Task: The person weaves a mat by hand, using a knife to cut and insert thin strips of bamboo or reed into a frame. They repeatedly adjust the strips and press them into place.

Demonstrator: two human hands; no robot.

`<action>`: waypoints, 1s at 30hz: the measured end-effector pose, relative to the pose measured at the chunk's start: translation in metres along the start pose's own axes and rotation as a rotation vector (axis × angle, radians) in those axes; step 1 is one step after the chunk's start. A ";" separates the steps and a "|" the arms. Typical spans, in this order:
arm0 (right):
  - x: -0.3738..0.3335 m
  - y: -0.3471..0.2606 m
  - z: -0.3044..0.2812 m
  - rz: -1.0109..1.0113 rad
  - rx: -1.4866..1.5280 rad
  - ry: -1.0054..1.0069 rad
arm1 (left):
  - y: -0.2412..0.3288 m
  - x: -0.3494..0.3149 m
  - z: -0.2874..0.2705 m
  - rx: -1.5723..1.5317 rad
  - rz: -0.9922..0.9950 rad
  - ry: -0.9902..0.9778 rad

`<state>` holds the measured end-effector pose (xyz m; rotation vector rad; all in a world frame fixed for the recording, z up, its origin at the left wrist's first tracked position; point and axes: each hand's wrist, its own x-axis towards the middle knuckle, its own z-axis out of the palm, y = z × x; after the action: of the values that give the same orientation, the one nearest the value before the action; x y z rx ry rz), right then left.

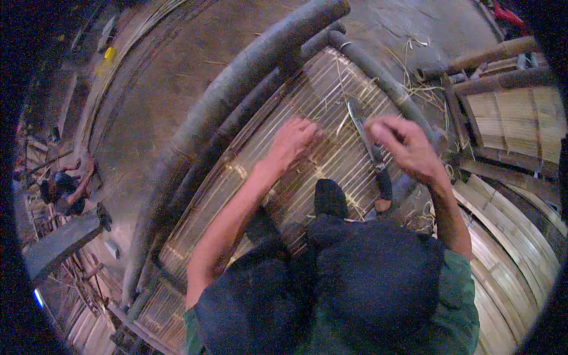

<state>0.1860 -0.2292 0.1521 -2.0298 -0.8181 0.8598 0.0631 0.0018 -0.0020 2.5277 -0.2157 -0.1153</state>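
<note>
My left hand (294, 142) hovers over the slatted bamboo bench (231, 183), its fingers curled together and slightly blurred. Anything between those fingers is too small or hidden to make out. To the right, my right hand (408, 148) is closed as well, thumb against the bent fingers, and I cannot make out what it pinches, if anything. A knife (379, 158) with a narrow blade and a dark handle lies on the slats, just left of and partly below my right hand. My two hands are apart.
Thick bamboo poles (236, 77) form the bench's left frame, and another pole (384, 77) runs along its right. Pale bamboo strips (509, 242) and a slatted panel (512, 121) lie at the right. Loose shavings (417, 83) litter the floor. Another person (66, 188) crouches far left.
</note>
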 end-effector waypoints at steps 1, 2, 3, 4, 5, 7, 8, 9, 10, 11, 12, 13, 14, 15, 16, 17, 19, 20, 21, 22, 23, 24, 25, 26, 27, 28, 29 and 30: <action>0.015 0.018 -0.003 -0.034 -0.034 0.155 | 0.000 -0.005 -0.008 -0.021 -0.046 0.003; 0.031 0.036 -0.006 -0.069 -0.062 0.305 | 0.008 -0.017 -0.019 -0.039 -0.099 0.004; 0.045 0.054 -0.005 -0.098 -0.098 0.459 | 0.016 -0.025 -0.023 -0.065 -0.143 0.008; 0.056 0.066 0.006 -0.147 -0.025 0.364 | 0.022 -0.030 -0.022 -0.046 -0.018 0.069; 0.070 0.081 0.024 -0.196 0.053 0.264 | 0.029 -0.036 -0.021 -0.024 0.102 0.126; 0.102 0.103 0.087 0.051 0.361 -0.118 | 0.047 -0.043 -0.023 0.044 0.233 0.133; 0.109 0.087 0.119 0.269 0.725 -0.205 | 0.060 -0.043 -0.027 0.087 0.238 0.086; 0.116 0.076 0.140 0.493 1.087 -0.297 | 0.071 -0.045 -0.033 0.134 0.238 0.038; 0.122 0.077 0.149 0.469 1.083 -0.238 | 0.080 -0.050 -0.036 0.196 0.129 -0.070; 0.127 0.077 0.157 0.447 1.078 -0.180 | 0.085 -0.056 -0.035 0.192 0.102 -0.055; 0.131 0.078 0.162 0.424 1.076 -0.118 | 0.087 -0.062 -0.034 0.189 0.079 -0.041; 0.128 0.077 0.156 0.419 1.017 -0.156 | 0.087 -0.066 -0.032 0.181 0.057 -0.021; 0.119 0.077 0.140 0.419 0.952 -0.190 | 0.086 -0.070 -0.037 0.202 0.015 -0.054; 0.111 0.076 0.119 0.419 0.889 -0.222 | 0.088 -0.071 -0.051 0.222 -0.026 -0.089; 0.102 0.072 0.097 0.419 0.718 -0.266 | 0.092 -0.072 -0.061 0.230 -0.070 -0.124; 0.096 0.073 0.072 0.416 0.548 -0.297 | 0.093 -0.064 -0.072 0.218 -0.059 -0.125; 0.091 0.088 0.033 0.234 0.366 -0.236 | 0.088 -0.039 -0.096 0.215 -0.033 -0.134; 0.093 0.080 0.018 0.200 0.291 -0.173 | 0.079 -0.030 -0.098 0.188 -0.044 -0.097; 0.094 0.066 0.004 0.173 0.213 -0.111 | 0.067 -0.024 -0.096 0.140 -0.094 -0.006; 0.096 0.052 -0.005 0.150 0.194 -0.004 | 0.051 -0.019 -0.085 0.088 -0.145 0.085; 0.100 0.035 -0.011 0.114 0.181 0.099 | 0.035 -0.017 -0.074 0.049 -0.203 0.177; 0.111 0.016 -0.010 0.053 0.313 0.165 | 0.009 -0.023 -0.048 0.110 -0.319 0.237; 0.123 -0.001 -0.006 0.006 0.439 0.244 | -0.011 -0.028 -0.023 0.184 -0.413 0.256; 0.133 -0.008 -0.007 -0.046 0.448 0.228 | -0.027 -0.032 -0.001 0.255 -0.509 0.272; 0.144 -0.014 -0.007 -0.096 0.462 0.208 | -0.035 -0.032 0.010 0.326 -0.610 0.284; 0.154 -0.015 -0.013 -0.151 0.364 0.106 | -0.039 -0.025 0.009 0.304 -0.615 0.271; 0.164 -0.015 -0.018 -0.204 0.266 0.002 | -0.041 -0.021 0.008 0.283 -0.621 0.258; 0.172 -0.012 -0.018 -0.123 0.131 -0.095 | -0.042 -0.017 0.007 0.262 -0.628 0.245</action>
<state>0.2948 -0.0974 0.1204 -1.8172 -0.9049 0.9213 0.0510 0.0351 -0.0309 2.7468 0.7069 -0.0215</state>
